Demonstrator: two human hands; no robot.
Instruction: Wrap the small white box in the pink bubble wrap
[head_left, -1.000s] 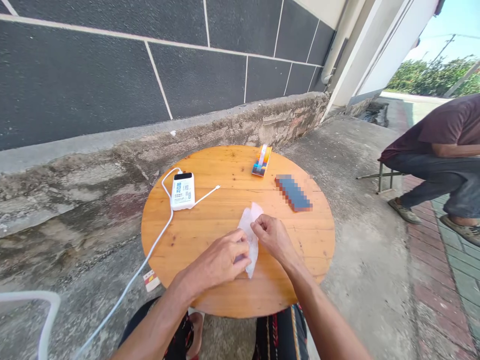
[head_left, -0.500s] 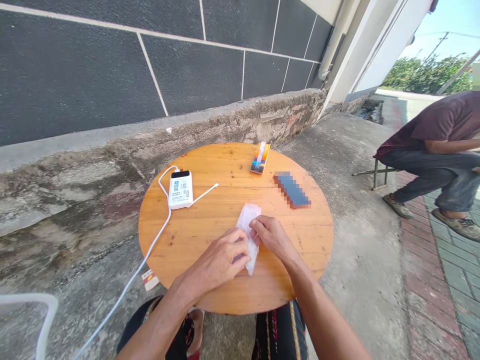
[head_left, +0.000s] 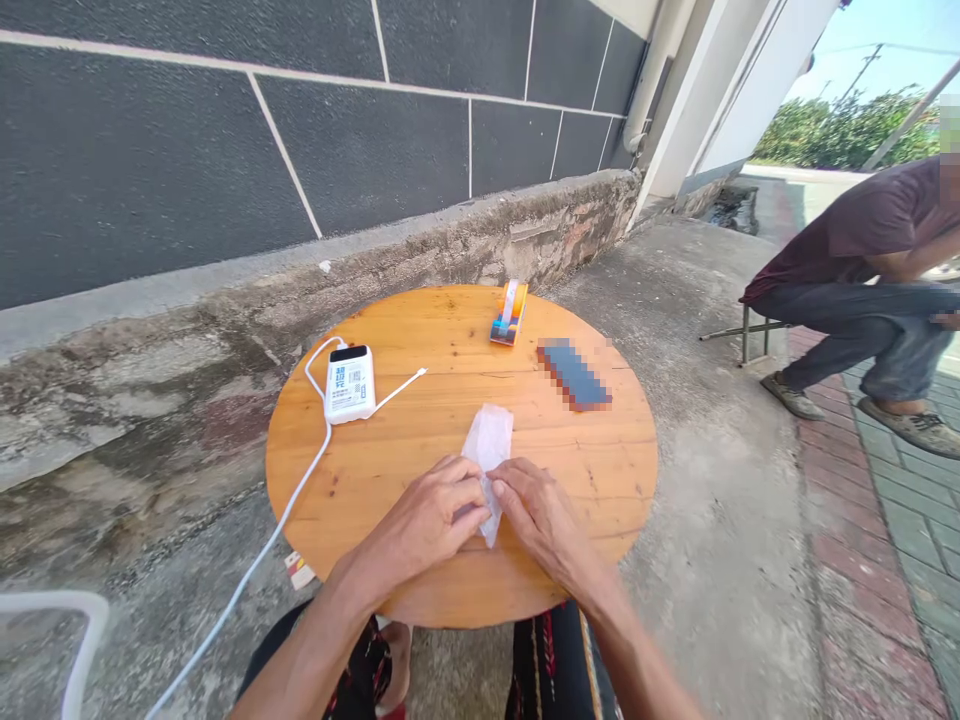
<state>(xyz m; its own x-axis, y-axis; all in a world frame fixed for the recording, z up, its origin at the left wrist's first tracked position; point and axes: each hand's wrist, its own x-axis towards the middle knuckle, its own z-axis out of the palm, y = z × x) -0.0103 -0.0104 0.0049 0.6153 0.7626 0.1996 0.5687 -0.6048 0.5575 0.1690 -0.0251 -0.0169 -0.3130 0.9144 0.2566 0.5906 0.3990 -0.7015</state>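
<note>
A thin, crumpled whitish sheet, like tissue or plastic film (head_left: 489, 435), lies on the round wooden table (head_left: 390, 570) in front of me. My left hand (head_left: 442, 505) grips its left side with bent fingers. From the right, my right hand (head_left: 534, 505) pinches the same sheet near its middle, the fingertips of both hands almost meeting. The far end of the sheet spreads flat beyond my fingers, and a narrow tip shows between my hands. My fingers hide the part in between.
A white power bank (head_left: 351, 385) with a white cable (head_left: 300, 485) sits at the table's left. An orange tape dispenser (head_left: 508, 315) stands at the far side, with a blurred phone-like slab (head_left: 576, 375) to its right. A person (head_left: 862, 270) sits on a stool at the right.
My right hand has come down and nearer to my left hand, now pinching the sheet lower. More of the sheet's far end shows. The view has shifted slightly.
</note>
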